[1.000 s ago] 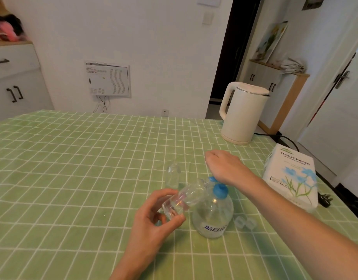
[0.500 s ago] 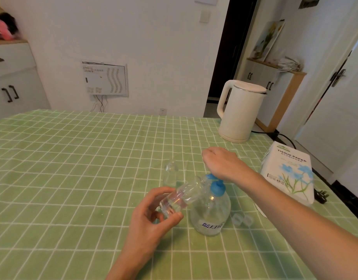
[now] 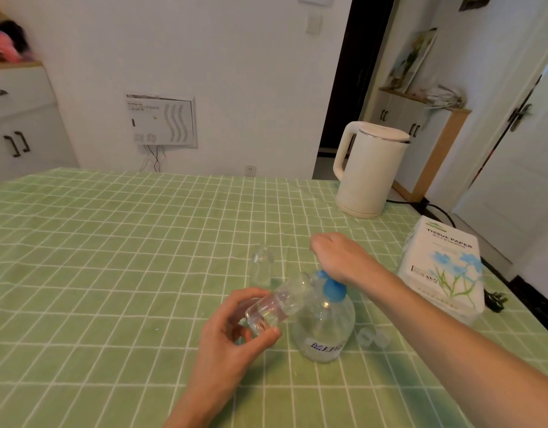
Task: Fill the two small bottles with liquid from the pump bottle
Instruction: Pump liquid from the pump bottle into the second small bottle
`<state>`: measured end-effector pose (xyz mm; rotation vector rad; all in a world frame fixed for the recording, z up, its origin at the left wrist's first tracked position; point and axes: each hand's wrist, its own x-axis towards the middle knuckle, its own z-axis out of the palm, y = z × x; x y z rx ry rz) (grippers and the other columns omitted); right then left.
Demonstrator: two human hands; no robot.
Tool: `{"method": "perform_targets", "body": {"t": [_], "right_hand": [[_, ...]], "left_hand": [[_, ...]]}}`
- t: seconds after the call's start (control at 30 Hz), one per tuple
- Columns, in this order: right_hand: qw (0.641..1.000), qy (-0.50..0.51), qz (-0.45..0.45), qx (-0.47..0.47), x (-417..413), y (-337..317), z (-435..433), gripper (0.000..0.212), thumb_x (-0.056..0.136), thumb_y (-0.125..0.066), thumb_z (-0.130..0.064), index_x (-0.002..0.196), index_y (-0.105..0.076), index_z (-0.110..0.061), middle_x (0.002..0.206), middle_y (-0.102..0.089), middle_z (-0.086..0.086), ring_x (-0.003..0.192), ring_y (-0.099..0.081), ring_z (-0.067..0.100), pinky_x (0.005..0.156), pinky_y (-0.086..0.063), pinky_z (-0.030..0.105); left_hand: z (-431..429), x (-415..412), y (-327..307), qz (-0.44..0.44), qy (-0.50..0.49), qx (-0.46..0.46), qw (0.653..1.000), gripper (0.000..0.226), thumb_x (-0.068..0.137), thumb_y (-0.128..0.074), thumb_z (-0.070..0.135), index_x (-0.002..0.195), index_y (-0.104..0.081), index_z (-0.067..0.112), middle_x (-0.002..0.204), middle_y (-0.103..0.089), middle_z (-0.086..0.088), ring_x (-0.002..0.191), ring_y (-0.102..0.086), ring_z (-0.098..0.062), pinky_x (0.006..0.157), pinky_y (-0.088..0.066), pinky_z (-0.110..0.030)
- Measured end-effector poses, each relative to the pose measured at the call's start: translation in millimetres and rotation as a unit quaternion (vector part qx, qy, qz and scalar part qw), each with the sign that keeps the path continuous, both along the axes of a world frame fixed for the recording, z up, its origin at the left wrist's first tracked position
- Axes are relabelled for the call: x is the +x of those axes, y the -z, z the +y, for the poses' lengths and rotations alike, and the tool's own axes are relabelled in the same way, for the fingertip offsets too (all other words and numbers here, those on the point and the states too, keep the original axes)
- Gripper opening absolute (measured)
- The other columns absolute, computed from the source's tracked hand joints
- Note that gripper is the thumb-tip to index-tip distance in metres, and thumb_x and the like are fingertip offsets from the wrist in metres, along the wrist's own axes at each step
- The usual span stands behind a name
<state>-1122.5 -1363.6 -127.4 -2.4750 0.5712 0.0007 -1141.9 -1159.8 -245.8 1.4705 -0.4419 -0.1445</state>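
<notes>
Green checked tablecloth (image 3: 112,273) (blue pump (image 3: 333,288)).

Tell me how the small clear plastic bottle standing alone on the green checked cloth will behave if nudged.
Small clear plastic bottle looks empty, so probably very light. Tall on a narrow base, it would likely tip, then roll.

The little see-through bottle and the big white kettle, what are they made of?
The small clear bottle tilted in the left hand looks like thin glossy plastic: the hand and the green checked tablecloth show through it, and it glints. Glass can't be ruled out. The tall cream-white kettle looks like smooth matte plastic, with a shiny, metal-looking ring under its lid.
</notes>
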Motion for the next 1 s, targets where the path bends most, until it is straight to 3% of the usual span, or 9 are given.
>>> {"method": "perform_targets", "body": {"t": [0.13,0.27,0.63,0.77,0.8,0.83,0.9,0.93,1.0], "right_hand": [[0.999,0.025,-0.016,-0.015,0.6,-4.1,0.6,0.029,0.096,-0.028,-0.028,0.071,-0.041,-0.018,0.081,-0.05,0.004,0.098,-0.053,0.033,0.083,-0.04,0.045],[0.999,0.036,-0.012,0.011,-0.8,3.8,1.5,0.028,0.095,-0.032,-0.026,0.07,-0.039,-0.017,0.076,-0.047,0.004,0.088,-0.051,0.032,0.071,-0.033,0.04],[0.999,0.032,-0.031,-0.007,-0.8,-0.1,-0.1,0.028,0.094,-0.03,-0.03,0.072,-0.043,-0.018,0.079,-0.053,0.003,0.085,-0.048,0.027,0.074,-0.039,0.042],[0.999,0.044,-0.026,0.018,1.9,7.3,-1.7,0.029,0.095,-0.034,-0.025,0.069,-0.04,-0.015,0.058,-0.053,-0.001,0.07,-0.043,0.023,0.062,-0.032,0.036],[0.998,0.045,-0.018,0.027,0.9,7.9,-1.0,0.03,0.095,-0.035,-0.025,0.071,-0.046,-0.013,0.054,-0.058,-0.006,0.073,-0.047,0.026,0.063,-0.034,0.037],[0.998,0.043,-0.01,0.037,-0.5,7.7,0.2,0.033,0.096,-0.035,-0.026,0.079,-0.058,-0.008,0.064,-0.068,-0.008,0.083,-0.055,0.03,0.071,-0.039,0.038],[0.998,0.042,0.002,0.045,-0.8,6.7,2.1,0.043,0.097,-0.034,-0.025,0.111,-0.067,-0.001,0.102,-0.073,0.005,0.112,-0.059,0.036,0.086,-0.043,0.04],[0.998,0.038,0.005,0.044,-1.3,7.1,3.0,0.043,0.097,-0.035,-0.023,0.119,-0.065,0.0,0.103,-0.071,0.007,0.118,-0.057,0.036,0.086,-0.041,0.04],[0.999,0.025,0.009,0.026,-2.3,6.3,2.5,0.037,0.097,-0.037,-0.019,0.112,-0.064,0.001,0.088,-0.066,0.005,0.112,-0.058,0.038,0.08,-0.039,0.039]], "left_hand": [[0.7,-0.6,-1.6,-0.005,-0.001,-0.006,1.0,0.054,0.071,-0.086,0.031,0.121,-0.066,0.034,0.119,-0.076,-0.001,0.097,-0.074,-0.028,0.085,-0.053,-0.07],[-0.2,1.2,1.2,-0.005,0.0,0.003,1.0,0.053,0.074,-0.087,0.02,0.121,-0.067,0.032,0.121,-0.075,-0.001,0.097,-0.073,-0.03,0.083,-0.053,-0.071],[0.7,0.9,0.5,-0.008,0.003,-0.011,1.0,0.054,0.07,-0.087,0.031,0.12,-0.067,0.034,0.122,-0.075,-0.002,0.098,-0.074,-0.027,0.081,-0.053,-0.072],[0.4,2.9,3.0,-0.011,0.001,-0.004,1.0,0.054,0.072,-0.088,0.027,0.121,-0.067,0.035,0.122,-0.075,0.0,0.096,-0.073,-0.028,0.082,-0.054,-0.07],[0.0,3.1,3.3,-0.012,-0.001,0.002,1.0,0.054,0.073,-0.088,0.023,0.121,-0.067,0.035,0.122,-0.076,0.0,0.095,-0.073,-0.028,0.08,-0.054,-0.069],[-0.2,2.7,3.6,-0.014,-0.001,0.006,1.0,0.053,0.074,-0.088,0.02,0.121,-0.067,0.035,0.121,-0.076,0.001,0.093,-0.072,-0.029,0.078,-0.052,-0.067],[0.4,2.8,3.3,-0.017,-0.003,0.006,1.0,0.052,0.074,-0.087,0.019,0.119,-0.068,0.036,0.122,-0.075,0.003,0.092,-0.071,-0.03,0.076,-0.051,-0.065],[0.8,2.6,2.7,-0.017,-0.003,0.006,1.0,0.052,0.074,-0.086,0.019,0.119,-0.068,0.036,0.122,-0.075,0.003,0.093,-0.07,-0.031,0.077,-0.052,-0.065],[1.2,2.1,1.7,-0.014,0.0,0.002,1.0,0.052,0.075,-0.088,0.016,0.118,-0.068,0.037,0.122,-0.075,0.005,0.092,-0.068,-0.038,0.078,-0.051,-0.065]]}}
